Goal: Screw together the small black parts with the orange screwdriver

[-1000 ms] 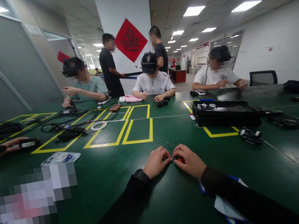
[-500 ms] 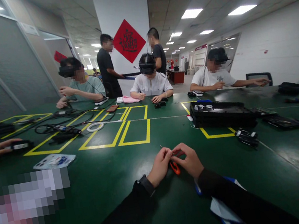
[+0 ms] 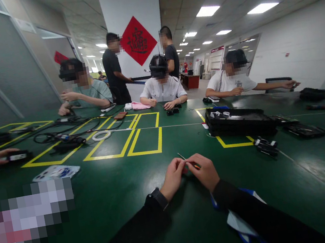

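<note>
My right hand [image 3: 204, 170] is closed around a small screwdriver [image 3: 197, 167] with an orange and black handle. Its thin metal shaft sticks out past the fingertips, pointing away and to the left. Beside it, my left hand [image 3: 174, 178] is closed in a pinch, fingertips meeting those of the right hand. A bit of something reddish shows between the hands; what the left fingers grip is mostly hidden. Both hands are low over the green table [image 3: 146, 174]. Under my right forearm lies a blue and white item [image 3: 241, 224], partly covered.
A black tray-like case [image 3: 240, 120] stands ahead to the right, with a bundle of black parts [image 3: 266, 147] nearer me. At left lie a phone [image 3: 56, 172], cables [image 3: 46, 138] and a white cable coil [image 3: 101, 136]. A co-worker's hand [image 3: 2, 159] reaches in from the left; several people sit opposite.
The screwdriver has turned between my hands: its orange handle hung below the fingers half a second ago and now sits within my right hand. A co-worker at right has stretched an arm outward.
</note>
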### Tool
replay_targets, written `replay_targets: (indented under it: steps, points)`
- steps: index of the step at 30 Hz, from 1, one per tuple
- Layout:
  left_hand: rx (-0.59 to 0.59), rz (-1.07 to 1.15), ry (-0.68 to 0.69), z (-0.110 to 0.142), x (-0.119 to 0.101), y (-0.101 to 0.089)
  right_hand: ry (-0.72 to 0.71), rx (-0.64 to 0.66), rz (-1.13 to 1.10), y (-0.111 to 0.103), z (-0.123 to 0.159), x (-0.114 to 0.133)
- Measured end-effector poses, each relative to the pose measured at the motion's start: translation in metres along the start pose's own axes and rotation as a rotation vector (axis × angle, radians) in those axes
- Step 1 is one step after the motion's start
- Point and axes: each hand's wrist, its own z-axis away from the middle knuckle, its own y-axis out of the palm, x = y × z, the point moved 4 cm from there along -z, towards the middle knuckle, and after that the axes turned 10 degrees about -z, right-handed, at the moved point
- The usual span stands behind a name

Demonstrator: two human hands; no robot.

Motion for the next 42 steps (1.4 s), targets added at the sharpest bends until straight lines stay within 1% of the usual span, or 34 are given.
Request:
replay_targets:
  steps: [2, 4, 7, 8, 9, 10, 12, 13, 14, 15, 16, 17, 18, 20, 22, 23, 25, 26, 28, 31, 38, 42]
  points:
    - [0.005, -0.101, 0.028, -0.001, 0.0, 0.0, 0.031, -0.018, -0.05, -0.002, -0.002, -0.004]
    - [-0.018, -0.238, 0.07, -0.004, -0.001, 0.001, 0.071, -0.052, -0.106, -0.004, -0.005, -0.012]
    - [-0.135, -0.526, 0.22, -0.013, -0.011, 0.0, 0.208, -0.156, -0.213, -0.007, -0.005, -0.033]
    - [-0.141, -0.613, 0.276, -0.016, -0.014, 0.002, 0.271, -0.17, -0.266, -0.005, -0.004, -0.041]
    - [-0.126, -0.698, 0.324, -0.019, -0.015, 0.005, 0.325, -0.172, -0.315, -0.004, -0.004, -0.049]
    - [-0.084, -0.776, 0.361, -0.022, -0.016, 0.008, 0.367, -0.171, -0.366, -0.002, -0.003, -0.056]
    - [0.049, -0.909, 0.379, -0.025, -0.013, 0.015, 0.413, -0.181, -0.408, -0.005, -0.004, -0.067]
    - [0.118, -0.958, 0.377, -0.024, -0.011, 0.017, 0.411, -0.186, -0.375, -0.011, -0.006, -0.071]
    - [0.179, -0.999, 0.383, -0.021, -0.009, 0.018, 0.39, -0.199, -0.296, -0.021, -0.008, -0.074]
    - [0.207, -1.023, 0.386, -0.018, -0.009, 0.018, 0.356, -0.178, -0.167, -0.035, -0.01, -0.076]
    - [0.224, -1.032, 0.383, -0.014, -0.009, 0.016, 0.304, -0.144, 0.023, -0.052, -0.012, -0.077]
    - [0.24, -1.033, 0.382, -0.011, -0.009, 0.013, 0.234, -0.119, 0.24, -0.073, -0.012, -0.078]
    - [0.256, -1.028, 0.376, -0.007, -0.01, 0.011, 0.216, -0.135, 0.316, -0.097, -0.01, -0.08]
    - [0.274, -1.011, 0.353, -0.002, -0.012, 0.005, 0.202, -0.208, 0.426, -0.149, 0.0, -0.086]
    - [0.289, -0.994, 0.342, 0.0, -0.015, 0.002, 0.193, -0.293, 0.588, -0.197, 0.019, -0.094]
    - [0.289, -0.986, 0.342, 0.0, -0.016, 0.001, 0.203, -0.325, 0.653, -0.217, 0.029, -0.099]
    - [0.282, -0.977, 0.345, 0.0, -0.017, 0.0, 0.21, -0.322, 0.952, -0.243, 0.046, -0.11]
    - [0.278, -0.976, 0.346, -0.001, -0.017, 0.0, 0.208, -0.283, 1.057, -0.251, 0.052, -0.117]
    - [0.274, -0.982, 0.347, -0.001, -0.017, 0.001, 0.201, -0.197, 1.18, -0.257, 0.059, -0.128]
    - [0.275, -0.994, 0.351, -0.001, -0.017, 0.001, 0.193, -0.154, 1.267, -0.258, 0.059, -0.135]
    - [0.271, -0.994, 0.356, -0.001, -0.017, 0.001, 0.216, -0.073, 1.292, -0.252, 0.053, -0.133]
    - [0.271, -0.98, 0.355, -0.002, -0.017, 0.0, 0.214, -0.04, 1.312, -0.252, 0.054, -0.137]
